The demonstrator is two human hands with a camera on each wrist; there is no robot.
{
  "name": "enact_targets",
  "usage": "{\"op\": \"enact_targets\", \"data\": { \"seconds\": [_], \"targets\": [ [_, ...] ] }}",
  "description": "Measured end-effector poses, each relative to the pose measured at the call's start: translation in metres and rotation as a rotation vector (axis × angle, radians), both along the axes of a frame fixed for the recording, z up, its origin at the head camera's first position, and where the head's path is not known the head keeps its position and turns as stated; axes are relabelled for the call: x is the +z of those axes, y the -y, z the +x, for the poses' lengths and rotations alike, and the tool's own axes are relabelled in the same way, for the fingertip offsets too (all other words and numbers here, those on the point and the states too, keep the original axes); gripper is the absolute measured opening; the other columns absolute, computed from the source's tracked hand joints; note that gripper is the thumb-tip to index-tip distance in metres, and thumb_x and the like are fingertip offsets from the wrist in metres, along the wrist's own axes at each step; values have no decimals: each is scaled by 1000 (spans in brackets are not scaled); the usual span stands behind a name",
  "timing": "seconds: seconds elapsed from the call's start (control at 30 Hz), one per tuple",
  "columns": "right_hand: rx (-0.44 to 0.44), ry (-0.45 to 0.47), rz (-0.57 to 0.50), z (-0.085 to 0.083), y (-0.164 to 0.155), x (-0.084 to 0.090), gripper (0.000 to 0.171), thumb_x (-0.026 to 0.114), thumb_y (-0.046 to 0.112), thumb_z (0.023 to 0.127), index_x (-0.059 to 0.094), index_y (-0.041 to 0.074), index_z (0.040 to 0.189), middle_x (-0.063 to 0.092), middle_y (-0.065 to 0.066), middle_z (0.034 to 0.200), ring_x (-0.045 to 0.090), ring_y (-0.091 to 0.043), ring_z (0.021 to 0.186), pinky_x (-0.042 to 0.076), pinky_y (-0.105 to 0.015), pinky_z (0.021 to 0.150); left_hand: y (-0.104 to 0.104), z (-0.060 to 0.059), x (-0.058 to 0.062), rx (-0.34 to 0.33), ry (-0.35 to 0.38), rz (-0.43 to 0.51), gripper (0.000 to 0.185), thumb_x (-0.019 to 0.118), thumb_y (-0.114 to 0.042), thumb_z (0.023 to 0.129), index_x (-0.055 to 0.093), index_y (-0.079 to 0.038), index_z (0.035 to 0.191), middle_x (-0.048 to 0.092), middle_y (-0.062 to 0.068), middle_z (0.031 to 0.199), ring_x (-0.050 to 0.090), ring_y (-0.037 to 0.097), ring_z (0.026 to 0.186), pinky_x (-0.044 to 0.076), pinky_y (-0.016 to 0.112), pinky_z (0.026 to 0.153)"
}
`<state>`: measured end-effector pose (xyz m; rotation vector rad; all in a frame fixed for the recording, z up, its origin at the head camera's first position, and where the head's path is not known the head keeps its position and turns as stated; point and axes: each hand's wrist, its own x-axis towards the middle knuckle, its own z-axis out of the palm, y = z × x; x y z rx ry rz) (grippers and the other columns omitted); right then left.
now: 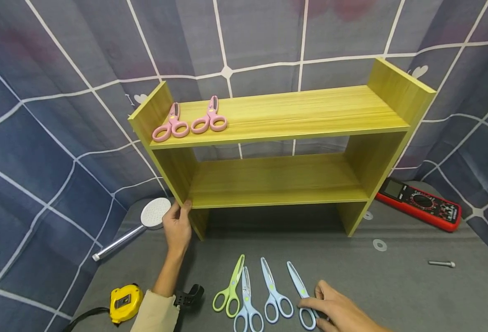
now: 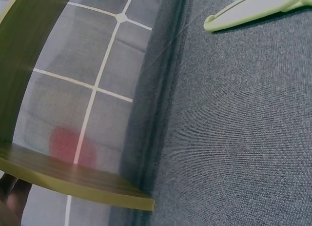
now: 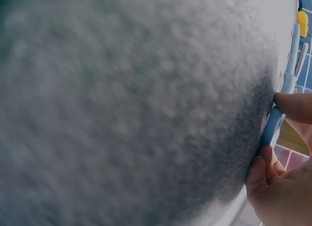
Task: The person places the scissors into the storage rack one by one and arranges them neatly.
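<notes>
My left hand [image 1: 177,229] grips the lower left side of a yellow-green wooden shelf [image 1: 277,177], its fingers partly hidden behind the side panel [image 2: 78,181]. Down at the front right, my right hand [image 1: 338,308] pinches the handle of the rightmost pair of light blue scissors [image 1: 297,278], which lies on the grey cloth. In the right wrist view, the thumb and fingers [image 3: 261,174] meet around the blue handle [image 3: 272,126]. Left of these lie two more blue scissors [image 1: 270,281] [image 1: 246,288] and green scissors [image 1: 233,286]. Two pink scissors [image 1: 173,121] [image 1: 211,114] rest on the upper board's left end.
A shower head [image 1: 154,213] and a yellow tape measure [image 1: 125,303] lie left of the shelf. To the right are a red multimeter [image 1: 422,203], a bolt [image 1: 441,263] and a washer [image 1: 379,245]. A grey-blue checked curtain [image 1: 264,41] hangs behind.
</notes>
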<state>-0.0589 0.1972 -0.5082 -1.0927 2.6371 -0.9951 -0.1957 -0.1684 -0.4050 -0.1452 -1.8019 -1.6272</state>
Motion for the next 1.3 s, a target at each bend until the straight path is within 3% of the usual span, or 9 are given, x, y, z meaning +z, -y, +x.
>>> {"op": "enact_targets", "data": {
  "seconds": [0.2, 0.33, 0.4, 0.47, 0.63, 0.7, 1.03, 1.2, 1.3],
  "targets": [
    [-22, 39, -31, 2, -2, 0, 38, 71, 17, 85, 65, 28, 121, 35, 14, 92, 35, 4, 69, 33, -17, 55, -2, 0, -1, 16, -1, 11, 23, 57, 4, 91, 66, 18, 108, 70, 8, 101, 61, 5, 90, 46, 19, 82],
    [-39, 68, -77, 4, 1, 9, 36, 70, 19, 86, 64, 28, 121, 38, 14, 91, 38, 3, 70, 35, -19, 55, -2, 0, 0, 17, 3, 3, 23, 57, 3, 91, 66, 17, 108, 69, 7, 100, 62, 5, 91, 46, 19, 82],
    [-65, 42, -105, 5, 6, 19, 37, 70, 17, 85, 65, 29, 119, 39, 14, 90, 39, 3, 70, 35, -18, 56, -2, 0, 0, 16, 5, 0, 23, 57, 3, 91, 67, 17, 107, 69, 2, 99, 62, 6, 90, 46, 18, 82],
    [-81, -44, -134, 5, 12, 32, 42, 72, 13, 81, 65, 29, 118, 40, 14, 90, 39, 3, 71, 34, -16, 56, -2, 0, 0, 17, 4, 0, 23, 57, 3, 91, 67, 17, 107, 68, -1, 97, 62, 5, 90, 46, 18, 82],
    [-88, -384, -220, -1, 24, 77, 56, 75, 4, 68, 66, 24, 120, 41, 12, 93, 39, 3, 74, 32, -11, 59, -3, 0, 0, 15, -7, 4, 23, 57, 5, 91, 67, 17, 107, 68, -4, 97, 61, 4, 89, 46, 18, 82],
    [-88, -462, -256, -4, 27, 99, 58, 75, 2, 66, 66, 20, 120, 43, 10, 95, 41, 1, 76, 32, -11, 61, -3, 0, -1, 8, -9, 9, 23, 57, 5, 91, 66, 17, 107, 68, -3, 98, 61, 4, 90, 46, 18, 82],
    [-68, -697, -393, -33, 48, 211, 39, 61, 10, 83, 69, 10, 121, 52, 0, 99, 47, -7, 79, 37, -15, 65, -3, -1, -2, 4, -10, 28, 23, 56, 6, 91, 65, 19, 107, 70, 4, 99, 62, 4, 91, 46, 19, 83],
    [-126, -708, -337, -52, 61, 255, 40, 61, 5, 81, 70, 11, 120, 51, -3, 95, 46, -10, 78, 34, -21, 63, -4, -2, -1, 1, -7, 26, 23, 56, 5, 90, 66, 19, 105, 69, -3, 96, 61, 4, 89, 46, 19, 82],
    [-165, -709, -323, -73, 72, 276, 40, 62, 5, 81, 71, 11, 119, 50, -4, 92, 45, -12, 74, 35, -27, 61, -4, -2, -1, 10, -11, 33, 22, 56, 6, 90, 66, 19, 103, 69, -4, 94, 60, 4, 86, 46, 19, 80]
  ]
}}
